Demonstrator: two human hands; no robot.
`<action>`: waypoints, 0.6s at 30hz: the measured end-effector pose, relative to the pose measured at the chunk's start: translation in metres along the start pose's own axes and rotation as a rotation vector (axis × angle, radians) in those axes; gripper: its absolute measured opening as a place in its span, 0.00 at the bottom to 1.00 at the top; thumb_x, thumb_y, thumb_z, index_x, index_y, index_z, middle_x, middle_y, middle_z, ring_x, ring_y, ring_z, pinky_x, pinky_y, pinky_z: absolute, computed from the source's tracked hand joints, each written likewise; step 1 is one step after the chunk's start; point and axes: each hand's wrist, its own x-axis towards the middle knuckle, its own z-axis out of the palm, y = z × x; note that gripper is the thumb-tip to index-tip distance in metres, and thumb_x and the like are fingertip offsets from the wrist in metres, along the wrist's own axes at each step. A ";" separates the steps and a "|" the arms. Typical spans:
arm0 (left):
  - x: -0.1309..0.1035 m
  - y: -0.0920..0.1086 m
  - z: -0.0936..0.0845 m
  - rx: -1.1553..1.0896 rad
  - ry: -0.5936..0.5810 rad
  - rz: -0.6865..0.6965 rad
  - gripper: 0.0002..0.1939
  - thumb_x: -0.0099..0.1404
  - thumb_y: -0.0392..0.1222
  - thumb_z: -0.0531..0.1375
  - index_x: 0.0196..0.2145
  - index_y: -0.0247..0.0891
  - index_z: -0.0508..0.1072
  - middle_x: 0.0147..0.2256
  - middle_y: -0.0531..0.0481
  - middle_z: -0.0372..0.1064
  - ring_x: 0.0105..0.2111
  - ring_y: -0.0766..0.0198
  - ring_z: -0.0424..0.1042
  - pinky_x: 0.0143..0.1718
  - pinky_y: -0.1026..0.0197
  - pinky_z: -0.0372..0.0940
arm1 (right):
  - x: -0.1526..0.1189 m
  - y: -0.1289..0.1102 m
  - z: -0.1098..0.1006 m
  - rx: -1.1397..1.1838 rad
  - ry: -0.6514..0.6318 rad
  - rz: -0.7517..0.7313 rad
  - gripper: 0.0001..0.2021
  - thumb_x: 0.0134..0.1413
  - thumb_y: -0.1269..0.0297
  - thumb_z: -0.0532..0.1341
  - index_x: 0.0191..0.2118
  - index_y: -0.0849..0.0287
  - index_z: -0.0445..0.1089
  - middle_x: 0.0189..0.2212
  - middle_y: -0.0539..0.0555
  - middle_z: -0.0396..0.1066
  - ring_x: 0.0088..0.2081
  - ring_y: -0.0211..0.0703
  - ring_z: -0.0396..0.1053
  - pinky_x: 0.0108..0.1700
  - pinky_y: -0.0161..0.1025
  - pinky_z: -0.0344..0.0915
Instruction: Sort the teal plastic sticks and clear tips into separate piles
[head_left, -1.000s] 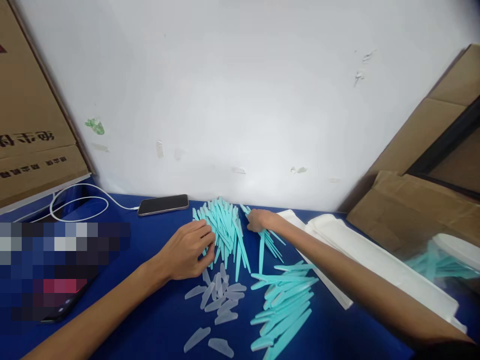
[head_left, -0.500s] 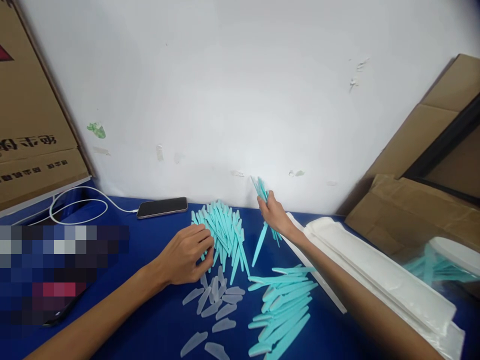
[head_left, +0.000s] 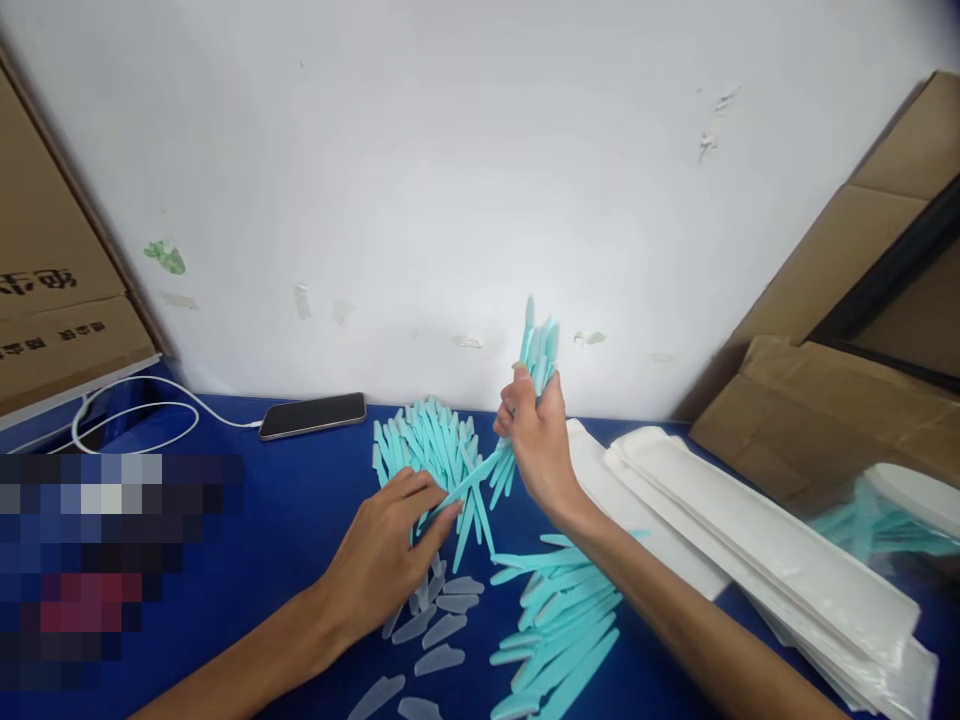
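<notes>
My right hand (head_left: 545,445) is closed around a bundle of turquoise eyebrow razors (head_left: 537,352), held upright in front of the wall. One single eyebrow razor (head_left: 474,481) slants between my hands. My left hand (head_left: 390,545) pinches its lower end, while its upper end meets the right hand. Behind the left hand a fanned pile of the same razors (head_left: 435,440) lies on the blue table. Clear plastic blade caps (head_left: 439,658) are scattered below that hand, which partly hides them. Another stack of turquoise razors (head_left: 566,620) lies under my right forearm.
White plastic sleeves (head_left: 765,530) lie stacked on the right, beside a clear bag of turquoise razors (head_left: 862,520). A phone (head_left: 313,415) on a white cable rests near the wall (head_left: 420,200). Cardboard boxes (head_left: 67,330) flank the left side, with brown cardboard (head_left: 817,400) at the right.
My right hand has turned and brought the bundle more upright. The left hand has moved right and now pinches a single razor reaching to the right hand. The view has shifted slightly.
</notes>
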 end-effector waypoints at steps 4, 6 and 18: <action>-0.001 0.001 0.000 -0.290 -0.066 -0.233 0.23 0.74 0.53 0.50 0.26 0.38 0.71 0.21 0.55 0.63 0.25 0.66 0.64 0.28 0.62 0.58 | -0.004 -0.001 0.001 0.176 0.035 0.065 0.15 0.63 0.49 0.59 0.37 0.51 0.53 0.26 0.41 0.54 0.23 0.32 0.55 0.25 0.31 0.59; -0.003 0.003 -0.002 -0.437 -0.060 -0.330 0.23 0.74 0.56 0.50 0.30 0.39 0.74 0.19 0.57 0.61 0.22 0.67 0.63 0.26 0.63 0.57 | -0.006 0.001 0.001 0.206 0.057 0.114 0.15 0.62 0.48 0.59 0.37 0.51 0.54 0.27 0.42 0.55 0.25 0.33 0.59 0.27 0.32 0.62; -0.003 0.004 -0.004 -0.200 0.071 -0.182 0.26 0.74 0.51 0.51 0.19 0.39 0.54 0.18 0.56 0.50 0.23 0.67 0.53 0.27 0.60 0.51 | -0.051 0.020 0.019 0.109 -0.184 0.259 0.18 0.62 0.42 0.57 0.36 0.52 0.58 0.25 0.44 0.52 0.24 0.35 0.54 0.25 0.34 0.59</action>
